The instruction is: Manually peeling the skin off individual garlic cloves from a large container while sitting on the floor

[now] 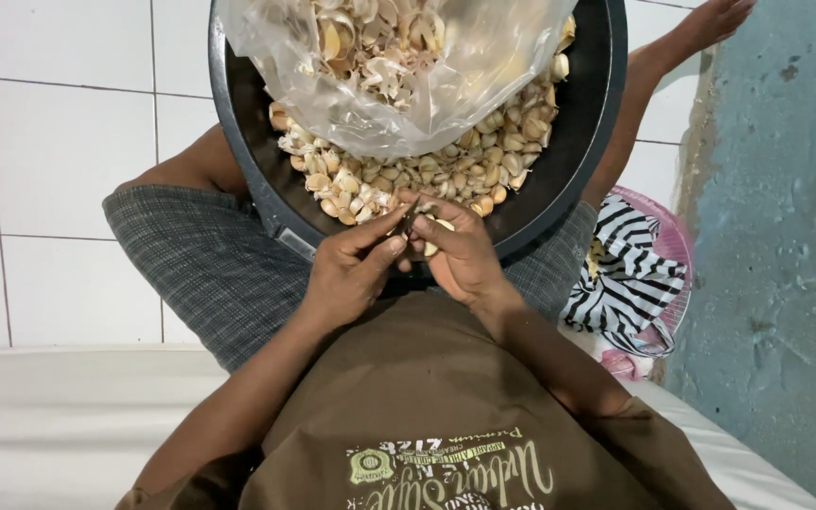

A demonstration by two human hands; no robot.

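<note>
Fingers [424,224] of both hands pinch garlic clove [434,236]

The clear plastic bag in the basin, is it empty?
No, the clear plastic bag holds a heap of pale garlic skins and rests on garlic cloves in the black basin.

black basin [573,142] | cream garlic cloves [469,170] | grey checked shorts [191,255] | striped cloth [630,264], perhaps black-white

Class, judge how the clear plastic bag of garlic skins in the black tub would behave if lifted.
The plastic bag would probably sag: its film is thin and creased. It likely feels light, holding mostly papery garlic skins. It may spill, since its top seems open.
</note>
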